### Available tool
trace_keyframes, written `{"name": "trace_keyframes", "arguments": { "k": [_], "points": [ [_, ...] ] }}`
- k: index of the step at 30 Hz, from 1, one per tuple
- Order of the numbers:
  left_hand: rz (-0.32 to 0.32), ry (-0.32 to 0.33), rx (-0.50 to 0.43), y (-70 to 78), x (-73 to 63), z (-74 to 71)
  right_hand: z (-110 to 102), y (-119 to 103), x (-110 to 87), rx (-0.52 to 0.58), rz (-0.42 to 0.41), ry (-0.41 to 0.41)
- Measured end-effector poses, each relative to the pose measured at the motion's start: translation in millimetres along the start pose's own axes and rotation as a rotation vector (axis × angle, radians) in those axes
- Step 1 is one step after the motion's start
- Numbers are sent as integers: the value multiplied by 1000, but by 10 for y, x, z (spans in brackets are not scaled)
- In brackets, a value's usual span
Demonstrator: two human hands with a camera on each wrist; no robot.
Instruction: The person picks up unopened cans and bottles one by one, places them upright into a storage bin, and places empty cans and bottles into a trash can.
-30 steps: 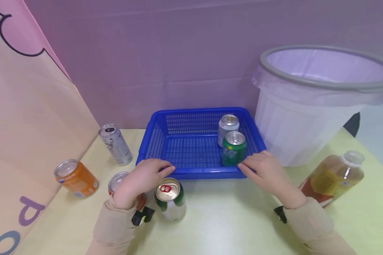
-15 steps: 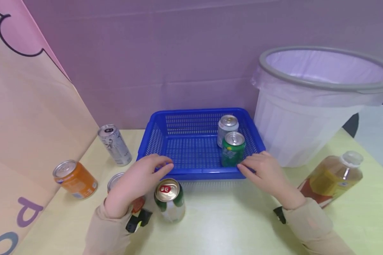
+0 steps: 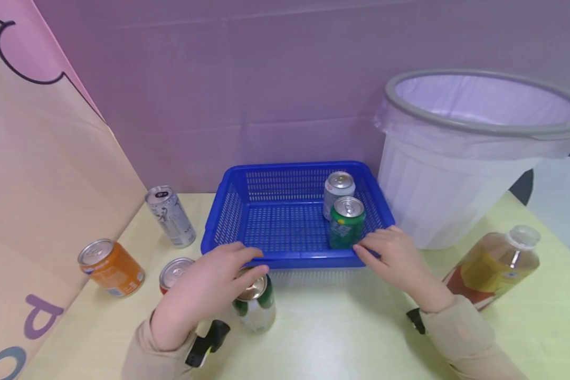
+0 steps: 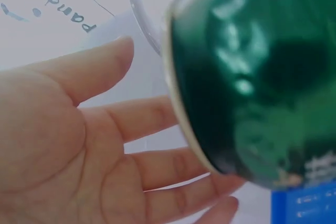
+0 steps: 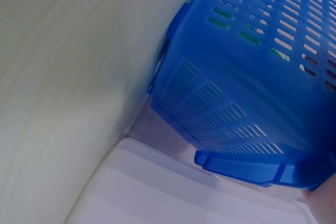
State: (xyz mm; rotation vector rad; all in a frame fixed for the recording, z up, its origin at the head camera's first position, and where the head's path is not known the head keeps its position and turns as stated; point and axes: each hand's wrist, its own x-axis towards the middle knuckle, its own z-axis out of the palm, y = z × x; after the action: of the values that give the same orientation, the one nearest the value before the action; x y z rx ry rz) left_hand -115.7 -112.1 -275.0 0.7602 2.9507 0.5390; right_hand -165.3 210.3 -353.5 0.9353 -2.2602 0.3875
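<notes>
My left hand (image 3: 206, 287) is over a green and white drink can (image 3: 257, 315) with a gold top and red tab, partly covering that top. In the left wrist view the can (image 4: 262, 77) looms close, with fingers (image 4: 142, 116) stretched out behind its rim and the thumb apart from it. My right hand (image 3: 393, 259) grips the front right corner of a blue plastic basket (image 3: 309, 259), fingers bent over the rim. Inside the basket's right side stand a green soda can (image 3: 345, 229) and a pale can (image 3: 338, 191). The right wrist view mostly shows the basket's outside (image 5: 220, 87).
Left on the table stand an orange can (image 3: 116, 269) and a slim silver can (image 3: 173, 219). A red can (image 3: 174, 270) is half hidden by my left hand. On the right are a large lined white bin (image 3: 437, 195) and a plastic bottle of yellow drink (image 3: 491, 269).
My left hand has come off the basket's front rim and moved back toward me, over the green and white can. The right hand has stayed at the basket's corner.
</notes>
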Motion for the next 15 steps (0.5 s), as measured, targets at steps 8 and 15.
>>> {"name": "trace_keyframes", "arguments": {
  "k": [8,15],
  "points": [
    [26,-52,-5,39,-21,24,3,0,0,4,1,-2],
    [-29,-173,-32,39,0,54,-4,10,-7,-4,10,-14]
  ]
}}
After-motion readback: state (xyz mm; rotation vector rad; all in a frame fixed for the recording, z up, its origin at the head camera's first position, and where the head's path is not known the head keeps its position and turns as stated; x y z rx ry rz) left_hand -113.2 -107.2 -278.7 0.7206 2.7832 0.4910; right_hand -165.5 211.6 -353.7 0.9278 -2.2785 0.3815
